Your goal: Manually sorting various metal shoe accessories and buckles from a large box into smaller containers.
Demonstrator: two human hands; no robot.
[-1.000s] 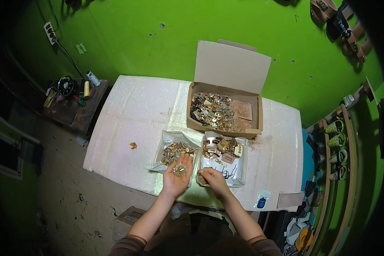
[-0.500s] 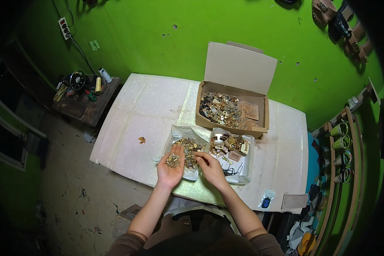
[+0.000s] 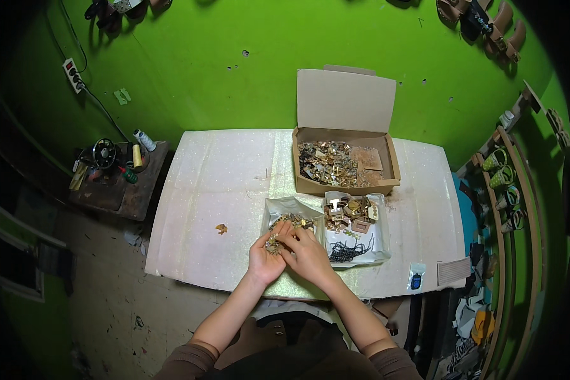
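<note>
Gold-toned and silvery small fittings (image 3: 273, 245) lie as a loose heap on the upturned palm of the left hand (image 3: 267, 258), as shown in the head view. Governing relation: the heap sits directly to the left of the fingertips of the right hand (image 3: 306, 252), which reach across to it, so that the two hands meet or overlap at the palm. The left hand, carrying the heap, is the nearer. The heap has no single long axis; individual pieces are too small for their orientation to be read. Both hands are positioned at the near part of the left tray (image 3: 284, 204), a pale-lined container whose own mixed fittings (image 3: 306, 223) show beyond the fingers. Left hand: palm up, slightly cupped, fingers extended away from the body, not closed over the load. Right hand: back uppermost, fingers bent toward the left palm; whether the fingertips pinch a piece cannot be determined. Just beside the left tray, on its right, stands the right tray (image 3: 378, 246), containing buckles (image 3: 360, 226) and black strands (image 3: 348, 252). Behind both trays, a lidded cardboard box (image 3: 335, 187) stands on the white table (image 3: 202, 190).
</note>
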